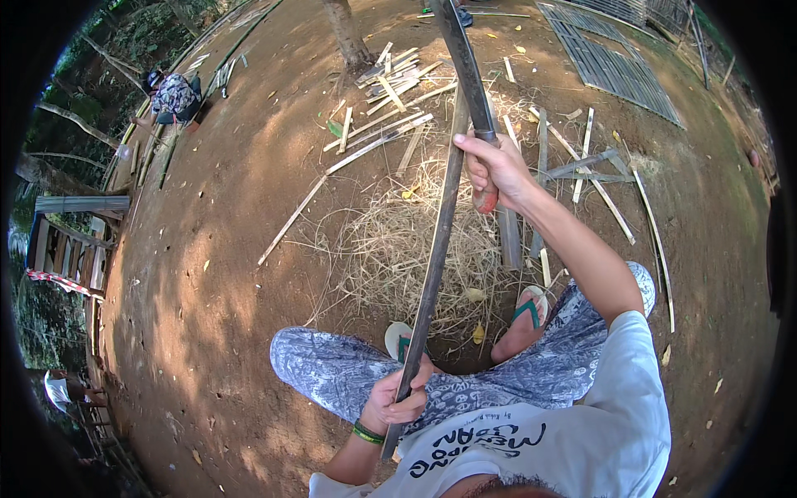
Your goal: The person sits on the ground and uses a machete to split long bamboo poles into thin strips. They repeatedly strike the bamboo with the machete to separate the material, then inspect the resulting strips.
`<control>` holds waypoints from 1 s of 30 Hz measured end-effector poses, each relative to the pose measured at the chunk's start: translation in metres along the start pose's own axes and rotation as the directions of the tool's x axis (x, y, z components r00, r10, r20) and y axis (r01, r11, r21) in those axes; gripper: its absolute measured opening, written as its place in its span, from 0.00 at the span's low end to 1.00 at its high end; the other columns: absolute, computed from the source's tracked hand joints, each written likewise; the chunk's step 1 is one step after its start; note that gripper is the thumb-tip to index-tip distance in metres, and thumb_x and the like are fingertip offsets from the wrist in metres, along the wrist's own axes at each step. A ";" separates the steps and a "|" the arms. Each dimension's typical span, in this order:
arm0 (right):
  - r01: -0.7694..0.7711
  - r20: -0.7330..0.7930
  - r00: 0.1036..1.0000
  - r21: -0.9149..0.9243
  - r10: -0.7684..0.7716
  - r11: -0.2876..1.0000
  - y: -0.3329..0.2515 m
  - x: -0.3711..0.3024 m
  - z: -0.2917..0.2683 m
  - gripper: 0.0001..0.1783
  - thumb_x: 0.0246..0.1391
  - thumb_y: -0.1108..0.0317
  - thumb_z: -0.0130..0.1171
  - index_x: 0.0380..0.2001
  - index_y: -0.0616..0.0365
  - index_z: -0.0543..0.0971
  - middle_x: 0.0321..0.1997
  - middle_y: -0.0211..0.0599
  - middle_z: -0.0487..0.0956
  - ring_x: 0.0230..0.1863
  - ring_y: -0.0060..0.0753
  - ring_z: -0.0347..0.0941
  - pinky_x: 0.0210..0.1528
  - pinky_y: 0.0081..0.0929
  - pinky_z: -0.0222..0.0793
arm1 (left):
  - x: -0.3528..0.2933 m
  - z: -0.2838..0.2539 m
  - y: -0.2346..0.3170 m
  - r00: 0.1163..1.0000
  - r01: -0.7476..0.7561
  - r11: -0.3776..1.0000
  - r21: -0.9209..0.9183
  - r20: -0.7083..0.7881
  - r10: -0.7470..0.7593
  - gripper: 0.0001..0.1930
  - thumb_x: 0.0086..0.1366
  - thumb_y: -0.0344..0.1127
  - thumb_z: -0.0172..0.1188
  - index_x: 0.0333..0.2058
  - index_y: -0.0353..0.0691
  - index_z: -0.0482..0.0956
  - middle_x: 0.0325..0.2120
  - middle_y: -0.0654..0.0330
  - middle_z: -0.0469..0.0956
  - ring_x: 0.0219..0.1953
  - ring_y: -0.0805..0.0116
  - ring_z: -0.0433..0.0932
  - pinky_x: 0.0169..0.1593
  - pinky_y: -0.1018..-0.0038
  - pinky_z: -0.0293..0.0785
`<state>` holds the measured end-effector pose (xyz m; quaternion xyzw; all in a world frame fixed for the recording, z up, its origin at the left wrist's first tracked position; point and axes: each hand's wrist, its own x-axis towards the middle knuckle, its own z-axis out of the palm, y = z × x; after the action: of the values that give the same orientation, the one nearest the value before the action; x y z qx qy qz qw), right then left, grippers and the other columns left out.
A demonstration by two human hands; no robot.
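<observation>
In my right hand (496,170) is a machete, its fingers wrapped round the reddish handle (485,202). The long dark blade (466,66) points up and away from me. It crosses beside the far end of a long, narrow bamboo strip (437,249), and my right thumb lies against that strip. My left hand (397,401) grips the strip near its lower end, close to my lap, a green and yellow band on the wrist. The strip slants between my bent knees, over a heap of thin shavings (407,249) on the ground.
Split bamboo pieces (398,83) lie scattered ahead, more slats (585,158) to the right. A slatted bamboo panel (610,66) rests at the far right. A tree trunk (344,37) stands ahead. Another person (174,98) crouches far left; a wooden stand (70,249) is nearer.
</observation>
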<state>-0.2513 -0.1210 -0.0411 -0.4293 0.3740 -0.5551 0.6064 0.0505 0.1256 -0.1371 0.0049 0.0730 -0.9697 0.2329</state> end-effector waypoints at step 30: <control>-0.112 -0.028 0.994 -0.138 0.109 0.984 0.037 -0.106 0.068 0.13 0.59 0.63 0.65 0.38 0.64 0.81 0.19 0.34 0.79 0.12 0.13 0.64 0.12 0.15 0.55 | 0.157 0.121 0.146 0.033 -0.624 -0.399 0.672 0.533 0.846 0.17 0.75 0.33 0.50 0.58 0.38 0.61 0.44 0.47 0.81 0.42 0.64 0.83 0.44 0.71 0.80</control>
<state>-0.1861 -0.0076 -0.0547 -0.4434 0.4412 -0.4975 0.6010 -0.0209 -0.0913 -0.0449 0.2762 -0.4016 -0.3942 0.7791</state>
